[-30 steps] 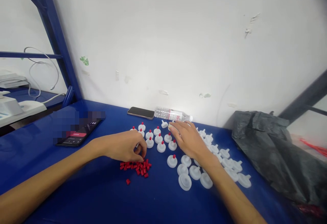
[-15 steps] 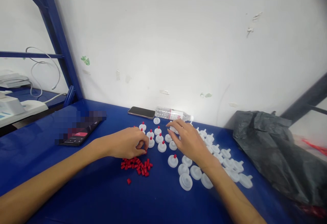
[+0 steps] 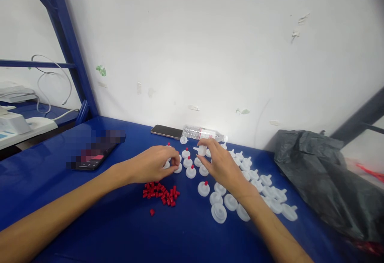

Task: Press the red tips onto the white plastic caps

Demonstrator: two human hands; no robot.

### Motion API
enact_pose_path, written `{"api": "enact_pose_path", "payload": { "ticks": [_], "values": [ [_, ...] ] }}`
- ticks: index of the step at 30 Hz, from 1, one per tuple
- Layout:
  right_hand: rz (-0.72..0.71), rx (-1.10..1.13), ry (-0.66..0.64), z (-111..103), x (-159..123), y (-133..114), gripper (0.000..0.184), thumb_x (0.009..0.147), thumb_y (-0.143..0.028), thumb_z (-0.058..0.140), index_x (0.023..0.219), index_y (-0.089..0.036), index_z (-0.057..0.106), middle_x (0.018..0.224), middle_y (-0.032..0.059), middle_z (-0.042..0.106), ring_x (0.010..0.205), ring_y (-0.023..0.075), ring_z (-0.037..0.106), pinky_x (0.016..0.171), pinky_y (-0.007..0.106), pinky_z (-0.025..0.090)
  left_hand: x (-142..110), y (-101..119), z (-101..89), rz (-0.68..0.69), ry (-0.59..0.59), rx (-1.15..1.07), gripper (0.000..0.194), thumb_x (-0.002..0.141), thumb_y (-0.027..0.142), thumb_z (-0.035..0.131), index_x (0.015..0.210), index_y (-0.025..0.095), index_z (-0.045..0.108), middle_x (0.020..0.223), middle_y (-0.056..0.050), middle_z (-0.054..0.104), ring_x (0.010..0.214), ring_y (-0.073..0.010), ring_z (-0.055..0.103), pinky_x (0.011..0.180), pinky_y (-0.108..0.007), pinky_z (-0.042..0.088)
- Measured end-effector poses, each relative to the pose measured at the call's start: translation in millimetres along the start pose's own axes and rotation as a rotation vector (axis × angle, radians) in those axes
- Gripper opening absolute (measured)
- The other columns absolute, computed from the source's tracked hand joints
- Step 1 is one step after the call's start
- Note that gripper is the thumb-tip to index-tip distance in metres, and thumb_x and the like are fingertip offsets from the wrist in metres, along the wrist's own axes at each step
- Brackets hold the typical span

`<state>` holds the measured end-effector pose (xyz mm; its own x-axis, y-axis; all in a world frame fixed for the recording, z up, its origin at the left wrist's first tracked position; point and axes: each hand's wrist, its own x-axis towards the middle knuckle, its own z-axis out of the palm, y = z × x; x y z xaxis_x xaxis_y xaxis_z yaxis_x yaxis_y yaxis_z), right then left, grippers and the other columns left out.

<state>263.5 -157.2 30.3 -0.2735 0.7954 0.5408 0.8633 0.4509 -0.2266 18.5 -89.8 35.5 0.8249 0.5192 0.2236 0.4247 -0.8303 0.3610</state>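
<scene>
My right hand (image 3: 220, 161) pinches a white spouted plastic cap (image 3: 202, 150) between thumb and fingers, its thin spout pointing left. My left hand (image 3: 160, 163) is closed in a pinch at the same height, a short way to the left. Its fingertips hide most of what they hold; a red bit showed there a moment earlier. Below it lies a pile of small red tips (image 3: 162, 193), with one loose red tip (image 3: 152, 212) nearer me. Several white caps with red tips on their spouts, such as this tipped cap (image 3: 191, 171), stand between my hands.
Many bare white caps (image 3: 265, 180) spread to the right, under and beyond my right forearm. A phone (image 3: 167, 131) and a clear bottle (image 3: 204, 133) lie by the wall. Another phone (image 3: 96, 157) is at left, a dark plastic bag (image 3: 324, 175) at right, on the blue table (image 3: 120, 223).
My right hand has lifted a white spouted cap and turned its spout to the left. My left hand has moved slightly up and right, away from the red pile.
</scene>
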Motion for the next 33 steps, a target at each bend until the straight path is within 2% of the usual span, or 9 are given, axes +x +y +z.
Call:
{"api": "enact_pose_path", "payload": {
  "ticks": [4, 6, 12, 15, 18, 21, 26, 31, 33],
  "values": [
    [-0.044, 0.028, 0.000, 1, -1, -7, 0.027, 0.096, -0.021, 0.054, 0.122, -0.026, 0.058, 0.119, 0.0049, 0.071, 0.108, 0.0217, 0.069, 0.090, 0.038, 0.058, 3, -3, 4.9, -0.066, 0.230, -0.004, 0.015, 0.096, 0.032, 0.058, 0.101, 0.023, 0.068, 0.078, 0.003, 0.071, 0.058, -0.0121, 0.058, 0.063, -0.027, 0.043],
    [-0.084, 0.037, -0.002, 2, -1, -12, 0.027, 0.097, -0.022, 0.055, 0.123, -0.026, 0.059, 0.118, 0.0046, 0.073, 0.109, 0.0216, 0.070, 0.092, 0.039, 0.058, 4, -5, 7.6, -0.046, 0.289, -0.010, 0.015, 0.097, 0.032, 0.059, 0.102, 0.022, 0.069, 0.078, 0.002, 0.072, 0.060, -0.0120, 0.058, 0.065, -0.026, 0.044],
    [-0.140, 0.082, -0.016, 5, -3, -24, 0.027, 0.096, -0.020, 0.059, 0.122, -0.027, 0.061, 0.119, 0.0024, 0.075, 0.114, 0.0184, 0.068, 0.102, 0.034, 0.055, 3, -2, 11.3, 0.032, 0.302, -0.028, 0.018, 0.099, 0.034, 0.060, 0.104, 0.021, 0.072, 0.092, -0.001, 0.074, 0.068, -0.0119, 0.061, 0.064, -0.024, 0.045],
    [-0.144, 0.111, 0.034, 6, -4, -23, 0.024, 0.097, -0.022, 0.060, 0.120, -0.027, 0.062, 0.120, 0.0022, 0.075, 0.114, 0.0181, 0.069, 0.100, 0.035, 0.057, 3, -3, 12.9, 0.043, 0.335, -0.008, 0.022, 0.100, 0.038, 0.059, 0.109, 0.023, 0.073, 0.094, -0.001, 0.074, 0.069, -0.0122, 0.062, 0.065, -0.024, 0.046],
    [-0.118, 0.123, 0.062, 8, -6, -21, 0.024, 0.097, -0.027, 0.059, 0.121, -0.027, 0.063, 0.118, 0.0033, 0.075, 0.112, 0.0192, 0.070, 0.096, 0.036, 0.058, 4, -9, 17.4, 0.078, 0.355, 0.071, 0.028, 0.103, 0.040, 0.052, 0.113, 0.022, 0.071, 0.097, -0.003, 0.075, 0.079, -0.0156, 0.067, 0.071, -0.026, 0.049],
    [-0.103, 0.112, 0.053, 9, -7, -22, 0.023, 0.097, -0.028, 0.059, 0.120, -0.028, 0.065, 0.114, 0.0031, 0.076, 0.112, 0.0194, 0.070, 0.096, 0.035, 0.059, 3, -15, 24.6, 0.157, 0.349, 0.136, 0.032, 0.107, 0.036, 0.042, 0.111, 0.019, 0.069, 0.098, -0.005, 0.076, 0.090, -0.0186, 0.070, 0.081, -0.029, 0.052],
    [-0.131, 0.115, 0.052, 10, -7, -27, 0.013, 0.097, -0.028, 0.061, 0.109, -0.028, 0.066, 0.119, 0.0018, 0.076, 0.113, 0.0176, 0.070, 0.101, 0.030, 0.055, 0, -19, 28.8, 0.195, 0.338, 0.106, 0.029, 0.107, 0.029, 0.041, 0.109, 0.019, 0.067, 0.094, -0.005, 0.074, 0.084, -0.0175, 0.067, 0.082, -0.030, 0.051],
    [-0.162, 0.112, 0.118, 10, -4, -28, 0.014, 0.097, -0.033, 0.061, 0.110, -0.028, 0.063, 0.117, 0.0021, 0.076, 0.108, 0.0185, 0.071, 0.097, 0.033, 0.056, 4, -1, 12.7, 0.073, 0.308, -0.083, 0.027, 0.103, 0.033, 0.048, 0.101, 0.020, 0.071, 0.086, -0.003, 0.073, 0.073, -0.0148, 0.065, 0.067, -0.026, 0.049],
    [-0.138, 0.092, 0.144, 6, -2, -25, 0.023, 0.097, -0.038, 0.061, 0.117, -0.027, 0.061, 0.117, 0.0038, 0.076, 0.108, 0.0211, 0.070, 0.097, 0.036, 0.055, 5, 6, 4.6, -0.033, 0.367, -0.237, 0.027, 0.102, 0.038, 0.051, 0.100, 0.019, 0.070, 0.085, -0.002, 0.072, 0.064, -0.0129, 0.063, 0.059, -0.024, 0.047]
  ]
}}
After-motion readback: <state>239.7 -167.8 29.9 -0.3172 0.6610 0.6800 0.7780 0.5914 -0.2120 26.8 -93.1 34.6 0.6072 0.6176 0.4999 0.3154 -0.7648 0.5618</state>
